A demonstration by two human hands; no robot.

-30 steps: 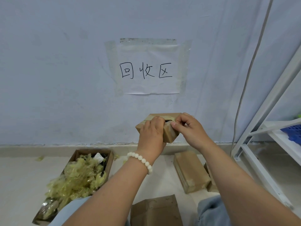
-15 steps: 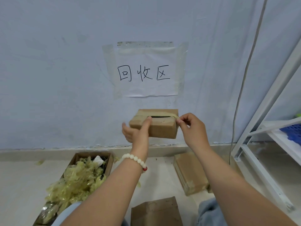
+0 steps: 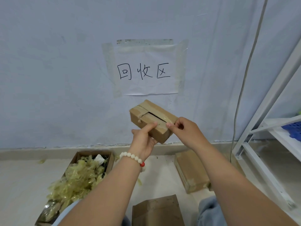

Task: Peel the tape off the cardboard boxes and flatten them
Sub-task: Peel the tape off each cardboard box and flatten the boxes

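Cardboard box [image 3: 158, 135] now tilted, right hand [image 3: 184, 132] pinching tape [image 3: 166, 119].

- Sign: white sheet of paper [image 3: 146, 86] on the pale wall [image 3: 57, 62], straight above the cardboard box [image 3: 153, 118] I hold up.
- Reads 回收区, three characters in a single row, left to right: 回 [image 3: 124, 71], 收 [image 3: 145, 71], 区 [image 3: 163, 71].
- Handwritten in black marker, thick uneven strokes, large, running across the middle of the sheet.
- Characters stand level, evenly spaced, none covered by the tape.
- Sheet is creased; clear tape strips [image 3: 108, 66] run down its left and right edges and across the top, fixing it to the wall.
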